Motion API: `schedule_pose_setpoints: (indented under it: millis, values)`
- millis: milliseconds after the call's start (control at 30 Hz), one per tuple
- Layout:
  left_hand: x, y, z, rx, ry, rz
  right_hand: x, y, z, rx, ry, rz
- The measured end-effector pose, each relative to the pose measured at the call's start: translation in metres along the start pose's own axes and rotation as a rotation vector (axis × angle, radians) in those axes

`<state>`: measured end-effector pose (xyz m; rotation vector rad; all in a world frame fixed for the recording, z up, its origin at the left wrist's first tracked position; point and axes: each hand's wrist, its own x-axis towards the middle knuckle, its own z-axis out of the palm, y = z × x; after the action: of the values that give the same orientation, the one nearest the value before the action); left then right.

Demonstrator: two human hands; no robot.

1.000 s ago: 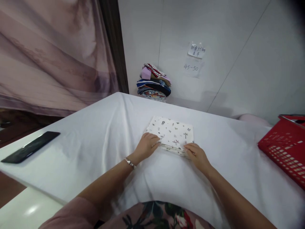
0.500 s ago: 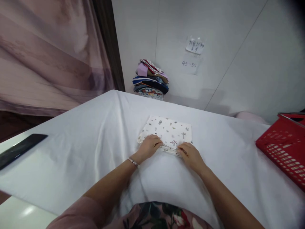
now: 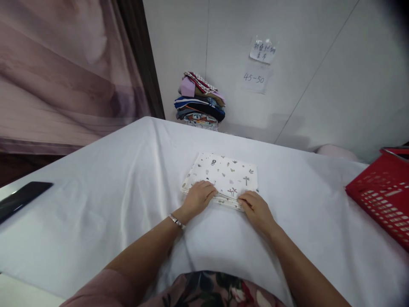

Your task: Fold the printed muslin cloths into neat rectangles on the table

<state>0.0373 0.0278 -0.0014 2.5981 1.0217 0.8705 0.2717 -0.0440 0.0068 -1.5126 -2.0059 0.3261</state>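
A folded white cloth point(image 3: 223, 170) printed with small plants and palm trees lies flat in several layers on the white-covered table point(image 3: 297, 204). My left hand point(image 3: 200, 198) is closed on its near edge, left of the middle, thumb and fingers pinching the layers. Farther right along that same edge, my right hand point(image 3: 254, 207) also pinches the cloth near its right corner. Between the hands the stacked layers show at the near side. The fingertips of both hands are partly hidden.
A red plastic basket point(image 3: 383, 192) stands at the right. On the left edge lies a flat black object point(image 3: 22, 198). Behind the table is a pile of folded clothes point(image 3: 200, 102) against the wall, below and left of handwritten paper notes point(image 3: 262, 51). A pink curtain point(image 3: 64, 76) hangs at left.
The view has shifted slightly. Both hands stay on the cloth's near edge, and the cloth lies practically as before.
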Motion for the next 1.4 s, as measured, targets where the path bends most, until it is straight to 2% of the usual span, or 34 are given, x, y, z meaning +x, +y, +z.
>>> schedule_pose_setpoints:
  millis: [267, 400, 533, 833, 1067, 1400]
  values:
    - [0.002, 0.0, 0.004, 0.008, 0.039, -0.032, 0.003, -0.003, -0.001, -0.042, -0.041, 0.016]
    - [0.001, -0.001, 0.006, 0.012, 0.037, -0.024, 0.001, -0.005, 0.002, -0.024, 0.04, 0.024]
    - [0.0, -0.001, 0.004, 0.021, 0.025, -0.003, -0.002, -0.005, 0.005, -0.093, 0.114, -0.054]
    - [-0.004, -0.003, -0.002, -0.025, -0.033, 0.061, -0.003, -0.002, -0.002, -0.106, -0.002, -0.091]
    - [-0.001, -0.001, 0.002, -0.022, -0.009, 0.015, -0.003, -0.004, 0.001, -0.029, 0.054, -0.028]
    - [0.001, 0.0, 0.008, 0.039, 0.017, -0.028, -0.003, -0.004, 0.005, -0.039, 0.114, -0.037]
